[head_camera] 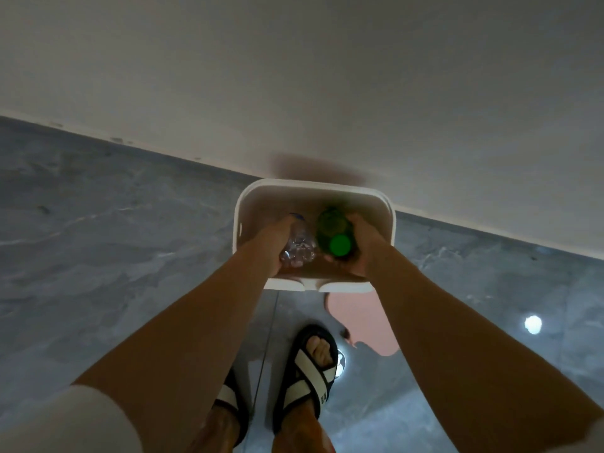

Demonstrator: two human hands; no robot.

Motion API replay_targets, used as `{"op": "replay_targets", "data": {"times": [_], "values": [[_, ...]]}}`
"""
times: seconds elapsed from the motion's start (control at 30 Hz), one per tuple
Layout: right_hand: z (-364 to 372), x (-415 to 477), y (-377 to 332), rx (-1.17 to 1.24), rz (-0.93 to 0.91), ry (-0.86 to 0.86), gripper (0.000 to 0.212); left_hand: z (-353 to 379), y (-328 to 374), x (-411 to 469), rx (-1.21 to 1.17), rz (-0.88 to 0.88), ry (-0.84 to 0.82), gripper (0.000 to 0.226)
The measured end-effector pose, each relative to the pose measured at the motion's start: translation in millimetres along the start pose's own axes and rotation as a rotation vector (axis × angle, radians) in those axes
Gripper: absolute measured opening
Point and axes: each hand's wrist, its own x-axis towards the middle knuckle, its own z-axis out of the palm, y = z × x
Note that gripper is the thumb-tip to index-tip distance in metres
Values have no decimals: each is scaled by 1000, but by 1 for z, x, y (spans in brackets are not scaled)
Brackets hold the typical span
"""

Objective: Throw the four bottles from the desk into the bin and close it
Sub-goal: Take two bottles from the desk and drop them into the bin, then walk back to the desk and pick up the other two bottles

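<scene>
Wall (pixel 327 76) filled the top half, plain and pale. Grey marbled floor (pixel 98 223) below it, glossy, with ceiling-light reflections on the right. White bin (pixel 243 204) stood on the floor against the wall, mouth open, no lid over the opening; two white flaps showed at its near rim, probably the lid halves, view too blurred to be sure. Both forearms reached down over the bin mouth, white sleeve at the left shoulder. Feet in black sandals with white straps (pixel 310 371) stood just in front of the bin.

Left hand (pixel 268 243) was wrapped around a clear bottle (pixel 299 246), blue-capped end pointing down into the bin, base up toward the camera. Fingers curled round its side, mostly hidden behind the hand. Right hand (pixel 362 246) gripped a green bottle (pixel 333 230), fingers closed around the body, base facing the camera, neck pointing down. The two bottles sat side by side, nearly touching, both over the bin opening and both in hand.
</scene>
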Motion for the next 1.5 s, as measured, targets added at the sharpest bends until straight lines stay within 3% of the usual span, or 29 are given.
{"op": "replay_targets", "data": {"times": [0.1,0.27,0.43,0.57,0.7,0.8,0.93,1.13,1.2,1.27,1.37,1.43,1.5], "values": [[0,22,-2,-1,-16,44,70,1,1,16,6,-8,-24,46],[-2,46,-2,59,-17,30,67,5,1,31,-123,-16,-115,56],[-4,44,-2,134,-38,52,62,9,-5,29,-69,1,-60,62],[-6,16,-1,118,-32,58,61,3,-5,11,101,9,84,65],[-10,-29,11,74,-87,47,52,-4,-4,-40,481,301,219,38],[-16,-76,26,132,-148,-30,40,-19,-10,-88,633,470,160,30],[-29,-148,51,113,-103,-82,21,-40,-30,-155,773,495,135,30],[-38,-276,83,-265,-155,26,34,-78,-64,-283,1021,513,25,26],[-42,-322,93,-548,-258,50,23,-95,-77,-325,975,477,29,29],[-48,-366,105,-807,-382,67,25,-112,-91,-367,866,429,104,19],[-57,-420,118,-1026,-491,49,28,-141,-113,-427,723,414,181,15],[-60,-448,125,-1140,-552,24,30,-159,-123,-464,681,416,224,24],[-60,-474,128,-1289,-608,1,29,-174,-134,-496,669,420,250,16]]}}
